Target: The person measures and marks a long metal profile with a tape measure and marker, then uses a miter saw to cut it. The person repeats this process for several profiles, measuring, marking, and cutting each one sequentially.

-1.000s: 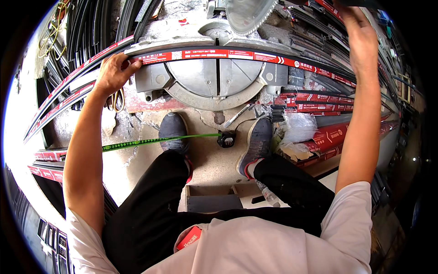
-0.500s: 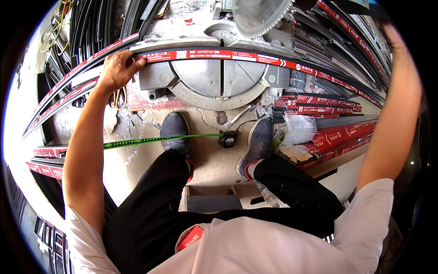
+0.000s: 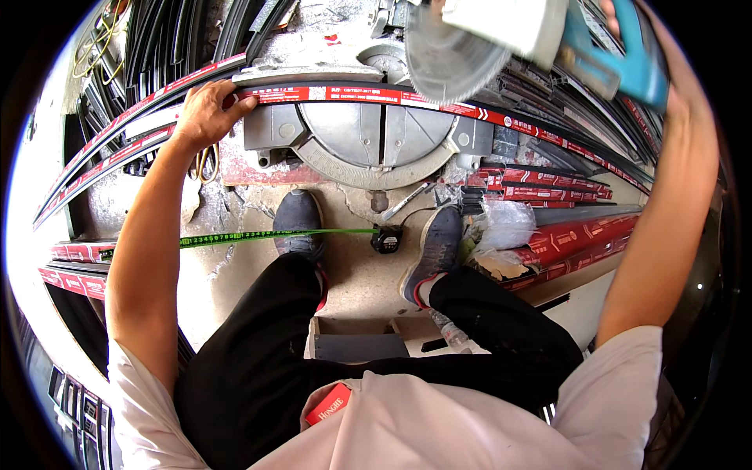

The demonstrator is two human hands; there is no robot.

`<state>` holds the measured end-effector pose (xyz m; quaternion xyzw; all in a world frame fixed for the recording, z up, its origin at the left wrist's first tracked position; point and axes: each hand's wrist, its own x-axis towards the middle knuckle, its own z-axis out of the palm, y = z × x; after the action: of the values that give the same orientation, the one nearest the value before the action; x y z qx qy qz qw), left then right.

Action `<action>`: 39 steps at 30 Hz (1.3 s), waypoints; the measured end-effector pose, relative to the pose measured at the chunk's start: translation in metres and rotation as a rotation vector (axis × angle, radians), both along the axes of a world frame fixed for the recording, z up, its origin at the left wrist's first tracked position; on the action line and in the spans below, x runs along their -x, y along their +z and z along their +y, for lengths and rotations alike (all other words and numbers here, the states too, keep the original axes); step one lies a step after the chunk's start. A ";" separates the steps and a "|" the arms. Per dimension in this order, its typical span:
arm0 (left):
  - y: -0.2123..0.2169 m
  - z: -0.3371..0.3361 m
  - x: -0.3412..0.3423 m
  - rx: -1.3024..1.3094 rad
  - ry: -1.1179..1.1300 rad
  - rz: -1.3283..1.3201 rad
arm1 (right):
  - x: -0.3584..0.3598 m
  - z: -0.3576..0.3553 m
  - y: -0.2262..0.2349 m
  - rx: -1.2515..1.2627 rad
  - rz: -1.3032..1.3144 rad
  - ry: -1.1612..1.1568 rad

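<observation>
Now left fingers [image 3: 214, 90] grip labelled strip [image 3: 352, 95], right fingers [image 3: 611, 20] saw handle [image 3: 633, 51]; shirt pocket [image 3: 316, 395] holds red packet [image 3: 329, 404].

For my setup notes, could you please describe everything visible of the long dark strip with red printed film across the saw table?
The long dark strip with red-and-white printed film lies across the grey metal saw table, its curve likely lens distortion. Its material is unclear. The person's left hand holds it; the round, toothed, silvery blade overlaps it in view, contact unclear.

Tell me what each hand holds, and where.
The left hand holds the red-and-black strip, left of the saw blade; the right hand grips the saw by its blue handle.
</observation>
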<state>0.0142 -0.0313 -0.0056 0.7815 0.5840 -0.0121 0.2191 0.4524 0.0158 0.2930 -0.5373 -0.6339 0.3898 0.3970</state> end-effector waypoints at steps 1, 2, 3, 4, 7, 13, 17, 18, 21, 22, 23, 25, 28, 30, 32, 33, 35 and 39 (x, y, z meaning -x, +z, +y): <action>-0.007 0.012 -0.017 -0.021 -0.048 -0.047 | 0.005 -0.029 0.011 -0.044 -0.065 -0.090; -0.005 0.004 -0.006 -0.018 -0.032 -0.010 | 0.013 -0.044 -0.004 -0.062 -0.046 -0.118; -0.004 0.003 -0.006 -0.006 -0.016 -0.003 | 0.013 -0.061 -0.011 -0.076 -0.105 -0.133; 0.001 -0.008 0.006 0.017 0.032 0.043 | 0.015 -0.071 -0.032 -0.078 -0.125 -0.116; -0.004 -0.005 0.003 -0.002 0.031 0.010 | 0.006 -0.115 -0.058 -0.168 -0.230 -0.121; -0.005 -0.001 -0.002 -0.037 0.021 -0.043 | 0.015 -0.170 -0.108 -0.284 -0.087 -0.194; -0.008 -0.002 0.000 -0.047 0.021 -0.030 | 0.014 -0.181 -0.120 -0.292 -0.068 -0.194; -0.008 -0.002 0.000 -0.042 0.020 -0.017 | 0.013 -0.182 -0.124 -0.296 -0.063 -0.192; -0.006 -0.003 -0.001 -0.032 0.025 -0.007 | 0.011 -0.183 -0.126 -0.292 -0.046 -0.187; -0.005 -0.004 -0.002 -0.031 0.032 -0.022 | 0.011 -0.183 -0.126 -0.292 -0.038 -0.186; -0.004 -0.004 -0.003 -0.030 0.040 -0.037 | 0.011 -0.183 -0.126 -0.293 -0.031 -0.186; -0.005 -0.003 -0.002 -0.024 0.035 -0.025 | 0.011 -0.183 -0.126 -0.303 -0.038 -0.188; -0.008 -0.004 0.000 -0.037 0.028 -0.011 | 0.012 -0.183 -0.125 -0.308 -0.094 -0.186; -0.008 -0.004 0.000 -0.043 0.024 -0.004 | 0.013 -0.183 -0.126 -0.314 -0.095 -0.186; -0.006 -0.004 -0.001 -0.040 0.020 0.003 | 0.012 -0.183 -0.128 -0.325 -0.044 -0.189; -0.006 -0.005 -0.002 -0.051 0.022 0.005 | 0.012 -0.183 -0.129 -0.328 -0.049 -0.184; -0.006 -0.007 -0.003 -0.073 0.027 0.010 | 0.012 -0.185 -0.131 -0.334 -0.058 -0.175; -0.006 -0.006 -0.002 -0.054 0.024 -0.011 | 0.011 -0.187 -0.134 -0.341 -0.063 -0.174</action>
<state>0.0164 -0.0370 -0.0112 0.7802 0.5923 0.0105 0.2010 0.4416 -0.1714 0.1595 -0.5268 -0.6539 0.2238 0.4948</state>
